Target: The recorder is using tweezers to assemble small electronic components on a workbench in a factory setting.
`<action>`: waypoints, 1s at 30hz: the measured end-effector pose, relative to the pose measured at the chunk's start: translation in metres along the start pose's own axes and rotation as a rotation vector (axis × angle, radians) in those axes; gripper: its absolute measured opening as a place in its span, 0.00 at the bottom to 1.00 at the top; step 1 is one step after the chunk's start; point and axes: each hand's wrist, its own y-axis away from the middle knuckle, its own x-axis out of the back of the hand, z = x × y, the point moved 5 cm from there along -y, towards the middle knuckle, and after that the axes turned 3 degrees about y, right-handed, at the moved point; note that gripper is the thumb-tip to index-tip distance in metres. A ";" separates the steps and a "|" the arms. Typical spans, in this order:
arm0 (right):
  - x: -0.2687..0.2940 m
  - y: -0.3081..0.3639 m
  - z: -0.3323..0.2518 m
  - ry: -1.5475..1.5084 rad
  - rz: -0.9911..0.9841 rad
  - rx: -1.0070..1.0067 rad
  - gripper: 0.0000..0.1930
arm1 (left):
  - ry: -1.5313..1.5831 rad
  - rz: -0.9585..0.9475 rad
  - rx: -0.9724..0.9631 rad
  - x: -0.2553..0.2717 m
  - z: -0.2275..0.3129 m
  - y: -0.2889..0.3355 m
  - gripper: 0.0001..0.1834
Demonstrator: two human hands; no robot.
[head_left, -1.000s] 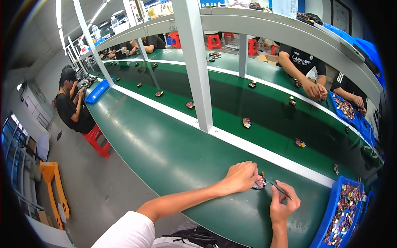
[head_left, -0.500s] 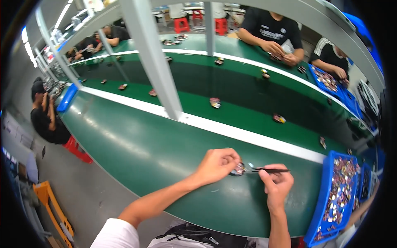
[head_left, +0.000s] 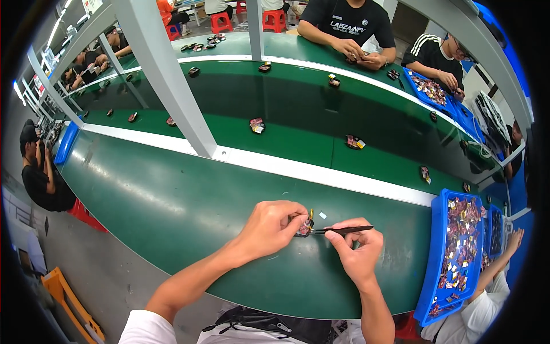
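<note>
My left hand (head_left: 269,226) pinches a small dark-cased electronic part (head_left: 303,230) with reddish innards, holding it down at the green worktop (head_left: 217,212). A narrow yellow strip (head_left: 311,214) sticks up from the part's far side. Black tweezers (head_left: 350,230) lie between the thumb and fingers of my right hand (head_left: 360,249). Their tips point left and meet the part's right side; whether they grip anything there is too small to tell. Just beyond the part, a tiny pale piece (head_left: 323,216) rests on the worktop.
To the right stands a blue tray (head_left: 436,252) heaped with small reddish parts. Beyond a white rail (head_left: 321,170) runs a green conveyor belt (head_left: 303,140) carrying similar parts. A grey post (head_left: 172,86) rises at the rail. Co-workers sit across the belt and at both sides.
The whole view has shifted, so the scene sits further left. My right hand and the tweezers have come closer to the part. The yellow strip now shows upright.
</note>
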 end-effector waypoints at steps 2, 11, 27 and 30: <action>0.001 0.000 0.002 0.038 -0.022 0.008 0.07 | -0.011 -0.008 -0.001 -0.002 0.002 -0.001 0.05; 0.006 0.000 0.006 0.081 -0.018 0.042 0.08 | -0.040 -0.023 -0.071 -0.013 0.005 -0.002 0.05; 0.023 -0.004 0.022 -0.109 -0.115 -0.180 0.06 | -0.179 -0.140 -0.355 -0.032 0.022 -0.001 0.06; 0.024 -0.004 0.022 -0.118 -0.128 -0.196 0.06 | -0.187 -0.144 -0.365 -0.034 0.023 -0.003 0.06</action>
